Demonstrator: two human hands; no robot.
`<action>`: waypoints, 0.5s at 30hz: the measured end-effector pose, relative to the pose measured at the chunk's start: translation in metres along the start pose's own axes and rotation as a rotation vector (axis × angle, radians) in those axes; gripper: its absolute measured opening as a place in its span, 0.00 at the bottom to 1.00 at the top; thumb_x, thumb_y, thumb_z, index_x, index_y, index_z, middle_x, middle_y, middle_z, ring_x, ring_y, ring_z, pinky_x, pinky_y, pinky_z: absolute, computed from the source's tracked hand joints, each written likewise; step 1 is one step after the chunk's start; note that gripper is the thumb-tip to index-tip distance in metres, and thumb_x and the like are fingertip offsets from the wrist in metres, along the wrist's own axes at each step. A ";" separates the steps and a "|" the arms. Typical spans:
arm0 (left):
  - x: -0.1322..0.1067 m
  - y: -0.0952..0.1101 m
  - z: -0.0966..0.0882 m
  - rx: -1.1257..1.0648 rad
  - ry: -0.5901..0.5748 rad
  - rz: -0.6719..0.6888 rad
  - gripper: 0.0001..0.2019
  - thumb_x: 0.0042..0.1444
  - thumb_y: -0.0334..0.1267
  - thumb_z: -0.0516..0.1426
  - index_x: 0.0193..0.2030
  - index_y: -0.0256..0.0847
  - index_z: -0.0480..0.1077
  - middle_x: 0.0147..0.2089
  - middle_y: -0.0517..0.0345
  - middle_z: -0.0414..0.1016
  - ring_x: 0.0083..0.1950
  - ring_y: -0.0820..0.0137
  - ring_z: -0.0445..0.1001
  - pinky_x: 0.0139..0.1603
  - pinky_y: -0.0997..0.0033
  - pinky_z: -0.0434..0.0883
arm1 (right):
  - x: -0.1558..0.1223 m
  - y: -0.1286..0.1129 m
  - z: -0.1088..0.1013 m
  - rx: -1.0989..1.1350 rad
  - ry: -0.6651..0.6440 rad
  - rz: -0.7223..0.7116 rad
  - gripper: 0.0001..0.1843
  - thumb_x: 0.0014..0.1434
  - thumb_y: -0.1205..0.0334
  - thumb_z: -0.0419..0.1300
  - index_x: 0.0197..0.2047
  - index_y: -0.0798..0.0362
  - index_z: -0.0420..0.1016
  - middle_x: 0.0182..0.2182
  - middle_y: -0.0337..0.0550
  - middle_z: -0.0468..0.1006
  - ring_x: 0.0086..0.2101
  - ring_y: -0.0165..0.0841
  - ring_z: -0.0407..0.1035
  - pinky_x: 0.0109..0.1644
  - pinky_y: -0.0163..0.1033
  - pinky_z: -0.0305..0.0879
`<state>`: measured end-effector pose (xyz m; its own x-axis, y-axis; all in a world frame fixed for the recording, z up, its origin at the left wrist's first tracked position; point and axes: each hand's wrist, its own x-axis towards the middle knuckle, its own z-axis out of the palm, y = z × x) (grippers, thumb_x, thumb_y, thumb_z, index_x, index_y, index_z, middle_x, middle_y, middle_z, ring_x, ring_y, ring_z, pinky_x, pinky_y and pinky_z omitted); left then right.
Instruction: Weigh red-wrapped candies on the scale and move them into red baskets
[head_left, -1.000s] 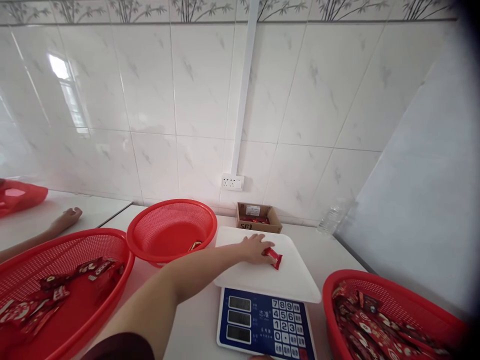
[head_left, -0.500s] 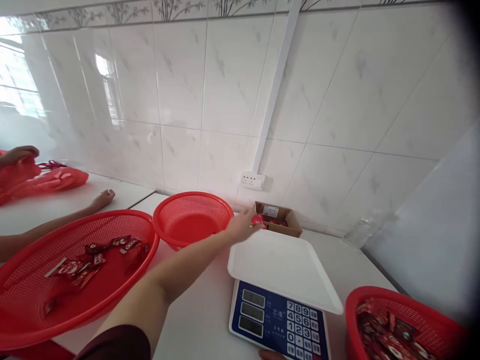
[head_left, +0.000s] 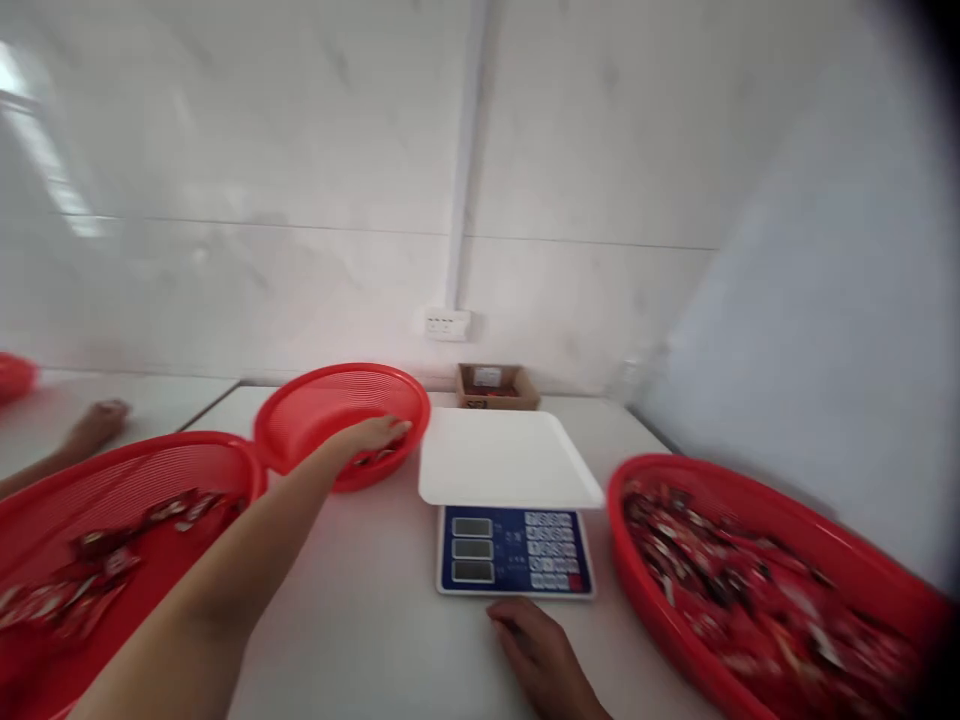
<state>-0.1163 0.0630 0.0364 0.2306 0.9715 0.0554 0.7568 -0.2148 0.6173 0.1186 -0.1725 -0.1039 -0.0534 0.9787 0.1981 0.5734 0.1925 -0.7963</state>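
Observation:
My left hand (head_left: 379, 432) reaches into the red mesh basket (head_left: 289, 405) at the back. Several small red-wrapped packets (head_left: 375, 457) lie just under it. Blur hides how its fingers stand and whether they pinch a packet. My right hand (head_left: 534, 645) rests on the table below the scale's front edge, its fingers loosely bent and the thumb apart, with nothing in it. Between my hands stands a scale with a bare white pan (head_left: 506, 460) and a blue keypad panel (head_left: 514, 552).
A large red basket (head_left: 626, 560) full of red packets stands at right; another red basket (head_left: 191, 450) with several packets is at left. A small cardboard box (head_left: 499, 400) sits behind the pan. A co-worker's hand (head_left: 97, 425) lies at far left, near a red bag (head_left: 15, 378).
My left hand has moved from beside the cardboard box, where it held a red packet, leftward into the back basket. The view has tilted down and right, bringing my right hand into sight.

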 end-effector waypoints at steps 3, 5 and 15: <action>-0.007 0.021 0.008 -0.003 0.037 0.120 0.20 0.56 0.50 0.51 0.48 0.39 0.70 0.54 0.44 0.71 0.57 0.51 0.66 0.52 0.53 0.65 | -0.005 -0.023 -0.034 -0.170 -0.038 -0.099 0.14 0.61 0.61 0.50 0.42 0.50 0.75 0.38 0.45 0.79 0.39 0.33 0.72 0.44 0.36 0.68; -0.019 0.035 0.018 -0.041 0.082 0.196 0.23 0.60 0.50 0.46 0.57 0.40 0.63 0.61 0.45 0.65 0.62 0.54 0.61 0.56 0.53 0.61 | -0.007 -0.035 -0.067 -0.289 0.005 -0.093 0.14 0.61 0.62 0.50 0.44 0.49 0.75 0.40 0.46 0.78 0.42 0.33 0.71 0.47 0.37 0.67; -0.098 0.052 0.114 -0.399 0.023 0.540 0.13 0.60 0.45 0.50 0.43 0.43 0.71 0.40 0.56 0.78 0.41 0.69 0.76 0.41 0.72 0.74 | 0.023 0.002 -0.206 -0.709 -0.078 0.469 0.32 0.58 0.50 0.51 0.63 0.52 0.57 0.64 0.49 0.54 0.63 0.43 0.48 0.63 0.50 0.51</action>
<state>-0.0296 -0.0548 -0.0263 0.4967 0.7409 0.4521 0.2537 -0.6221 0.7407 0.2872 -0.1645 0.0163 0.2763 0.9531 -0.1234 0.9250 -0.2986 -0.2351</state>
